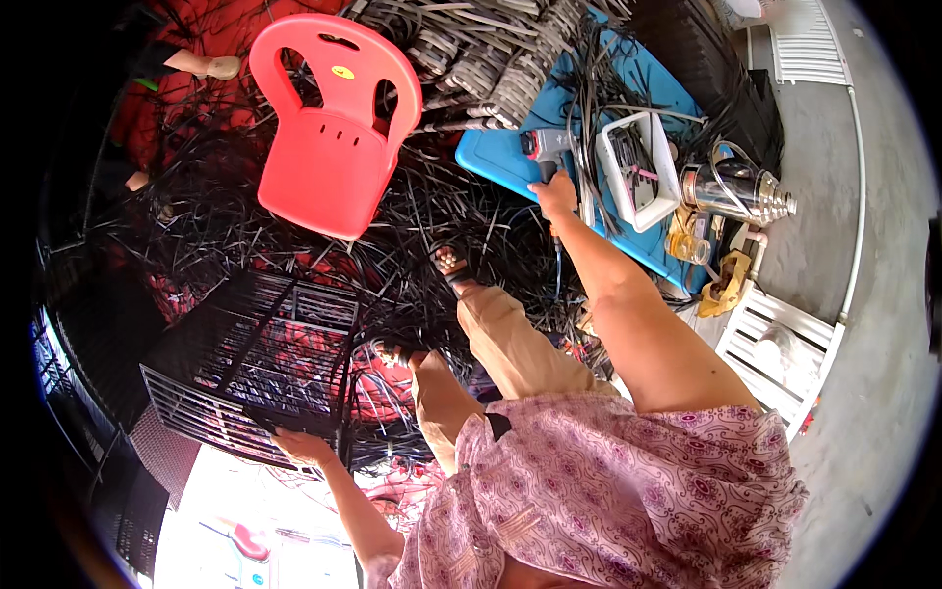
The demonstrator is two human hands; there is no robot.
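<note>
My right hand (556, 194) is wrapped round the handle of a grey and red gun-shaped power tool (546, 145), beside the blue tabletop (496, 162). A thin blue line hangs below the hand. On the lower left, my left hand (302, 447) grips the edge of a dark, open metal frame (201, 401) built of parallel bars; part of its fingers is hidden. The frame stands left of my feet, over loose black strips (324, 216).
A red plastic chair (324, 162) stands ahead. On the blue table are a white basket (610, 162) of small tools, a metal flask (726, 191) and a glass jar (689, 247). At right is a white slatted stool (756, 368). Another person's foot (221, 68) shows far left.
</note>
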